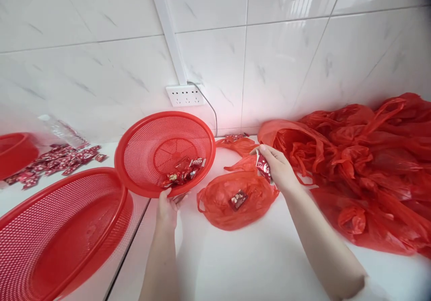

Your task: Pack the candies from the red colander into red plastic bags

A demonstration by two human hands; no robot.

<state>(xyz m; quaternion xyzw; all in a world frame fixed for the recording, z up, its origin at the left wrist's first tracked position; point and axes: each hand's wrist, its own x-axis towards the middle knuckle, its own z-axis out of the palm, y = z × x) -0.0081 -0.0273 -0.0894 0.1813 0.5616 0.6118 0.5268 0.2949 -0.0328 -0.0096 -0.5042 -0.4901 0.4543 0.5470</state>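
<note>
My left hand (169, 206) grips the near rim of a round red mesh basket (134, 157), thumb on the rim and fingers underneath. The basket tilts toward me, and several small red packets (184, 171) lie at its lower side. My right hand (275, 165) pinches a dark red packet (263, 167) with a white edge, above the right part of an opened red plastic bag (232, 218). Inside that bag lies one dark red packet with pale print (238, 200).
A larger red basket (77, 229) stands at the left front. Behind it are a pile of red-and-white packets (63, 159), a clear bag (63, 130) and another red container (16, 153). Red plastic bags (363, 157) heap at the right. A socket strip (185, 95) is on the tiled wall.
</note>
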